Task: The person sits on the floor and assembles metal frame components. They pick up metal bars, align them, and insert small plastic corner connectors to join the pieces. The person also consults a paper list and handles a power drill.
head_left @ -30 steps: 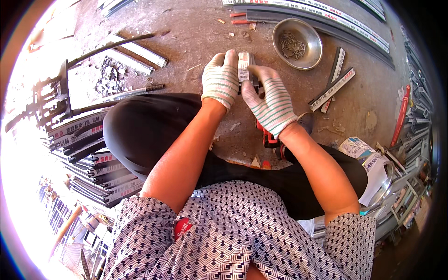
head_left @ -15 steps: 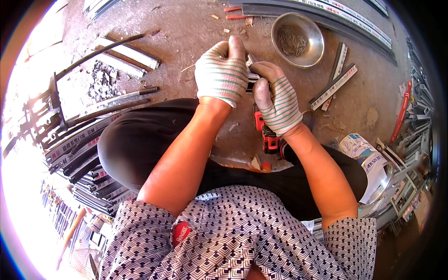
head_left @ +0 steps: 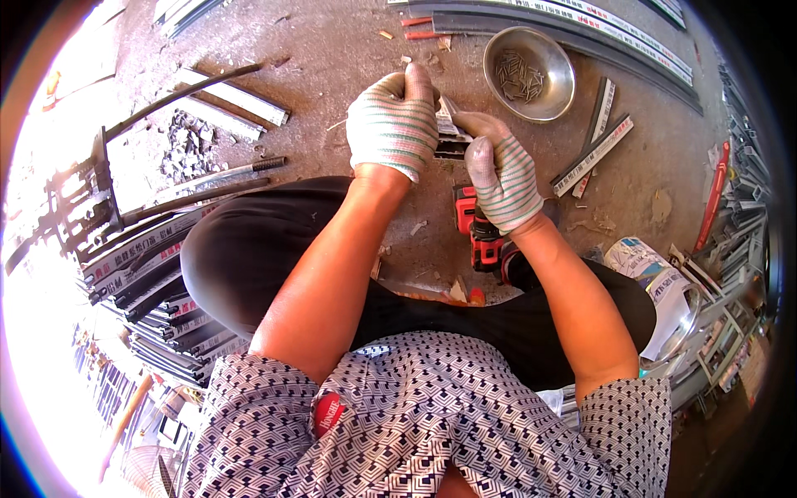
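Note:
Both my hands wear white knitted gloves with green stripes and are raised in front of my knees. My left hand (head_left: 392, 124) is closed, thumb up, around the left end of a short metal profile piece (head_left: 451, 143). At the other end of that piece is my right hand (head_left: 503, 176), its fingers reaching onto the edge and its thumb close by. The gloves hide much of the piece. Below my right hand lies a red and black power drill (head_left: 486, 247), partly covered by the wrist.
A steel bowl (head_left: 564, 93) of small metal fasteners (head_left: 519, 76) stands ahead on the right. Two short profiles (head_left: 593, 155) cross beside it. Long profiles (head_left: 573, 29) lie at the far side. Stacked profiles (head_left: 149, 274) and dark rods (head_left: 199, 187) are at my left, a white bucket (head_left: 643, 266) at my right.
My right hand has shifted slightly right, away from my left hand, so more of the profile piece shows between them. The left hand has barely moved.

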Available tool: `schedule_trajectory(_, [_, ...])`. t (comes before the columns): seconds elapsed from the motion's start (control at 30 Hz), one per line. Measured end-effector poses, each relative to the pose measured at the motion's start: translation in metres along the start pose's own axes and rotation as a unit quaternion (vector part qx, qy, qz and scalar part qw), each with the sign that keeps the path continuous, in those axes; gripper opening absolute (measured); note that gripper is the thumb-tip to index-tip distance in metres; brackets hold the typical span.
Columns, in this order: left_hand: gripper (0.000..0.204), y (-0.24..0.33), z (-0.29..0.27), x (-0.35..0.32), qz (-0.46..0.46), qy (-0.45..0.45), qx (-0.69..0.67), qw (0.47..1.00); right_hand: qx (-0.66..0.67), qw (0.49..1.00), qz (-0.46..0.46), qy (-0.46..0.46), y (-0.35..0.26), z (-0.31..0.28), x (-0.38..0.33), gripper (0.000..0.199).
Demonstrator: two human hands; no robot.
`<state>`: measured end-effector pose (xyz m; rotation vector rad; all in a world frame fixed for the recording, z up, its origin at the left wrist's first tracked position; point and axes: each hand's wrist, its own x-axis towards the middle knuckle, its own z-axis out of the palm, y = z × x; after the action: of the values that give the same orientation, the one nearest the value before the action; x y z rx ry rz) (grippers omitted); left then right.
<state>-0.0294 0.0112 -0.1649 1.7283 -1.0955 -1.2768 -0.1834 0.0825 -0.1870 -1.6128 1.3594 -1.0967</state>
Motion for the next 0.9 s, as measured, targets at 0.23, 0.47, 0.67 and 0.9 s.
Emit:
schedule_trajectory(0.23, [0.044,-0.003,0.001,0.004,-0.004,0.005,-0.052,0.999,0.008,1.000,0.005,0.006,0.001,0.000,0.000,0.043])
schedule_trajectory(0.47, [0.045,0.004,-0.003,0.003,-0.027,0.017,-0.029,0.999,0.028,0.998,0.048,0.006,-0.003,-0.002,0.001,0.042])
schedule_trajectory(0.67, [0.052,-0.006,-0.005,-0.001,0.010,-0.041,-0.102,0.994,0.034,0.999,0.012,0.022,0.010,0.004,-0.004,0.042])
schedule_trajectory(0.9, [0.063,-0.007,-0.024,-0.005,-0.047,-0.100,-0.286,0.952,0.025,0.999,0.041,0.020,0.003,-0.002,0.000,0.042])
